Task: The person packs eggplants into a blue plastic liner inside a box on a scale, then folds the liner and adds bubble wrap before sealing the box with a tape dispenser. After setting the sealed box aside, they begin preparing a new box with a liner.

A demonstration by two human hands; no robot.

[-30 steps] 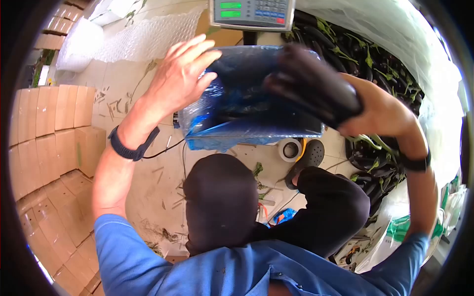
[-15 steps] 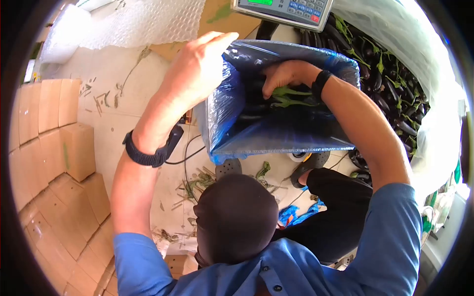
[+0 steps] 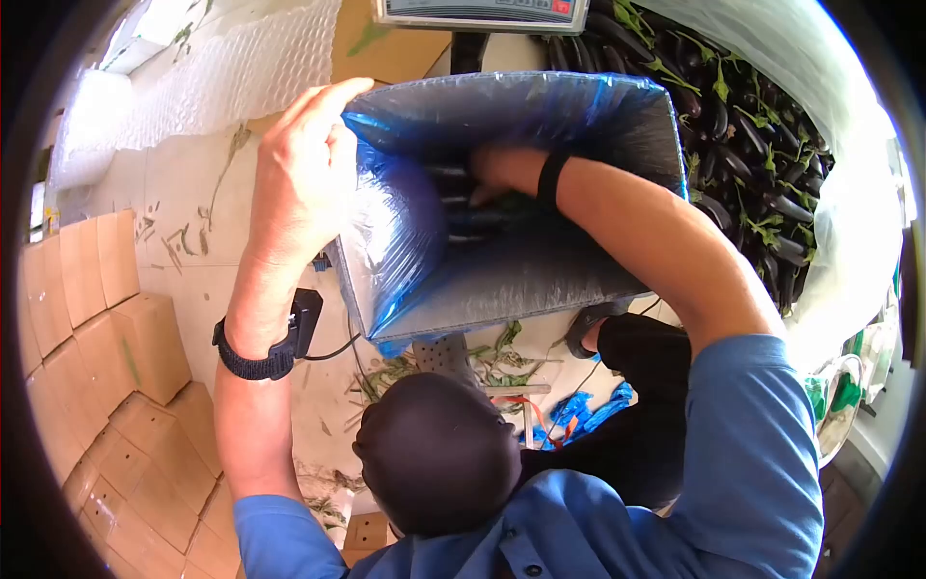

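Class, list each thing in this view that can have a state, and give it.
Plastic-lined box: open-topped, eggplants inside
Left hand: at the box's left edge
Right hand: inside the box, blurred
Eggplant heap: loose, green stems attached
Cardboard boxes: stacked
Bubble wrap: partly unrolled
Weighing scale: partly out of frame; on or off unclear

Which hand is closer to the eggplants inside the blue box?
Right. The right hand is inside the box, by the eggplants; the left hand is at the box's rim.
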